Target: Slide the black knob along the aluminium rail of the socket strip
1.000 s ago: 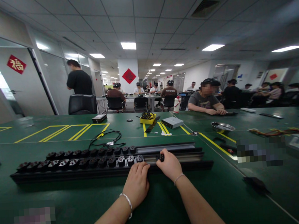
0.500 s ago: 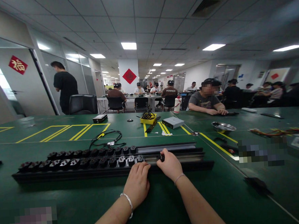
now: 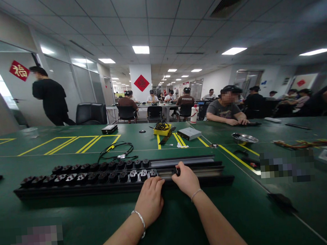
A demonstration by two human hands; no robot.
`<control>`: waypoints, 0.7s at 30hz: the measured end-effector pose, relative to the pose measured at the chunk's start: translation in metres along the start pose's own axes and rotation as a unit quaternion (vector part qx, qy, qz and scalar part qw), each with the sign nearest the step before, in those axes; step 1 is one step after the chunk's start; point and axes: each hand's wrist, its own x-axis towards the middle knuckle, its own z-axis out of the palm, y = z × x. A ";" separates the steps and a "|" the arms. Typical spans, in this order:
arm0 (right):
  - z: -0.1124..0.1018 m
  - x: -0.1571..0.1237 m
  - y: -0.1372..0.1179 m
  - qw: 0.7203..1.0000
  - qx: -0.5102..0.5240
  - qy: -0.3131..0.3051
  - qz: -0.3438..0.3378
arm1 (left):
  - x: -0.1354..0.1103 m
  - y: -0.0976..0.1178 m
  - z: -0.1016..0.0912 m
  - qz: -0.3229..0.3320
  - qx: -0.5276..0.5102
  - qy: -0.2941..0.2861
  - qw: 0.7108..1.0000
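Two long black rails lie side by side on the green table, and the front rail (image 3: 81, 190) carries a row of black socket modules (image 3: 102, 178) in its channel. My left hand (image 3: 150, 200) is closed over the front rail's near edge, right by the last module of the row; its thumb is hidden. Between thumb and fingers, my right hand (image 3: 186, 178) pinches a small black socket module (image 3: 178, 171) over the bare stretch of channel. Behind them, the back rail (image 3: 183, 161) has a similar row on its left part.
Beyond the rails lie a coiled black cable (image 3: 116, 151), a yellow box of cables (image 3: 162, 129), a grey metal box (image 3: 189, 133) and a steel bowl (image 3: 244, 138). A person (image 3: 226, 108) sits across the table. Another person (image 3: 51, 96) walks by the left wall.
My hands and the rails stay almost where they were. The person in black at the back left has moved further left. At the far right, another person's arm has come into view.
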 end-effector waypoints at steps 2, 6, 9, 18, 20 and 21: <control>0.000 0.000 0.000 1.000 0.002 0.003 -0.003 | 0.000 0.000 0.000 0.000 0.002 -0.002 1.000; 0.000 0.000 0.000 1.000 0.005 0.000 -0.002 | 0.000 0.000 -0.001 0.002 0.004 -0.005 1.000; -0.001 0.000 0.000 1.000 0.005 -0.001 0.001 | 0.000 0.000 -0.001 0.004 0.005 -0.002 1.000; -0.002 0.001 0.001 1.000 0.000 -0.008 0.002 | 0.000 0.000 -0.001 0.004 0.003 0.004 1.000; -0.002 0.001 0.001 1.000 0.000 -0.010 0.000 | 0.000 0.000 0.000 0.004 0.002 0.002 1.000; -0.003 0.001 0.000 1.000 0.002 -0.013 -0.002 | 0.000 -0.001 0.000 0.003 0.002 0.001 1.000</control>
